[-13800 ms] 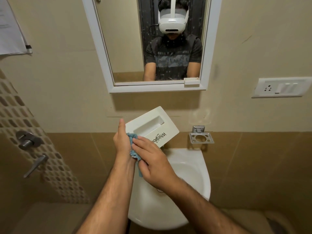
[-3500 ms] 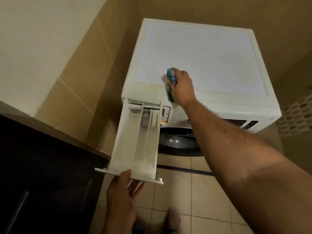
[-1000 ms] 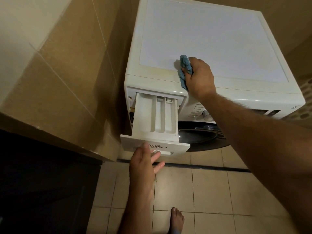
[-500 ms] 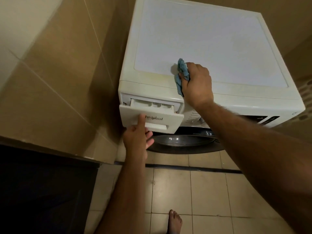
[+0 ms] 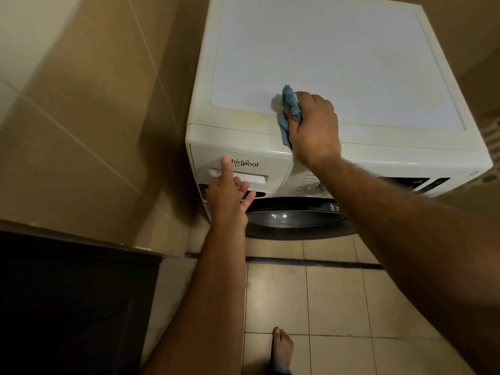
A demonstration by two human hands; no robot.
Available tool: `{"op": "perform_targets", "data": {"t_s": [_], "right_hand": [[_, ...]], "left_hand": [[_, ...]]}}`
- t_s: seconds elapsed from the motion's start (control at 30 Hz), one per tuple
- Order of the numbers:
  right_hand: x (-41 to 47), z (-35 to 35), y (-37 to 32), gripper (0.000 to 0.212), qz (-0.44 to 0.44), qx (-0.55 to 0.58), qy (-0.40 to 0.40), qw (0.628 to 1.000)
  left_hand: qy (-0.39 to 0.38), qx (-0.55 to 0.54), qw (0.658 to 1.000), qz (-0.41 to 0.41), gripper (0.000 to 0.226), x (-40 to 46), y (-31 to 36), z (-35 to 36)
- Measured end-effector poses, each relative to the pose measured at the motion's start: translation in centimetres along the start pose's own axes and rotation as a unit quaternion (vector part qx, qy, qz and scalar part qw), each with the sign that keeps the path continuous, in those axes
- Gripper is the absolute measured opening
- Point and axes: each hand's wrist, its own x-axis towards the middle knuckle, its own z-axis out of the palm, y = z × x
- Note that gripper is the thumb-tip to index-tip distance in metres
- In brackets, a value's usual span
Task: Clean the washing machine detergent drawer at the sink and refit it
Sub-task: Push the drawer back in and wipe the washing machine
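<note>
Looking down, we see the washer (image 5: 338, 63) filling the upper right of the view, white, its flat top pale and bare apart from our right hand. It stands in a corner against the tan tiled wall (image 5: 89, 117) on its left. Beige floor (image 5: 332, 301) tiles run beneath, with a dark line crossing just in front of the machine. A dark cabinet (image 5: 70, 307) fills the lower left.

Below the washer's front edge we note the round door (image 5: 295, 217), dark glass in a black rim, only its upper part in view. To its right a dark control strip (image 5: 416, 183) runs along the front panel, with small printed labels beside it, too small to read.

The drawer (image 5: 259, 171) sits fully home in its slot at the front's top left, its face flush with the panel, the brand lettering partly covered by our finger.

Our left hand (image 5: 228, 197) presses the drawer face with a straight index finger; the other fingers hang loose and hold nothing. Our right hand (image 5: 313, 128) rests on the top's front edge, fingers curled around a blue cloth (image 5: 289, 104), which bunches out above and below the thumb side.

A bare foot (image 5: 282, 347) shows on the tiles at the bottom.
</note>
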Motion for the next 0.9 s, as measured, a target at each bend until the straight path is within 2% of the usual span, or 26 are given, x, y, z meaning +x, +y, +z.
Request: {"op": "perform_targets", "data": {"t_s": [0.1,0.27,0.47,0.63,0.9], "right_hand": [[0.0,0.1,-0.1,0.026,0.003,0.001,-0.004,1.0],[0.0,0.1,0.0,0.025,0.004,0.005,0.0,1.0],[0.1,0.2,0.0,0.027,0.005,0.002,0.002,1.0],[0.1,0.1,0.0,0.026,-0.001,0.003,0.004,1.0],[0.0,0.0,-0.1,0.028,0.0,-0.002,0.005,1.0]], "left_hand": [[-0.022,-0.096,0.995,-0.03,0.065,0.1,-0.3,0.0],[-0.035,-0.159,0.986,-0.031,0.072,0.2,-0.5,0.0],[-0.067,-0.201,0.977,-0.037,0.067,0.1,0.0,0.6],[-0.098,-0.2,0.975,-0.029,0.041,0.2,0.2,1.4],[-0.08,-0.23,0.97,-0.015,0.053,1.0,-0.1,2.2]]}}
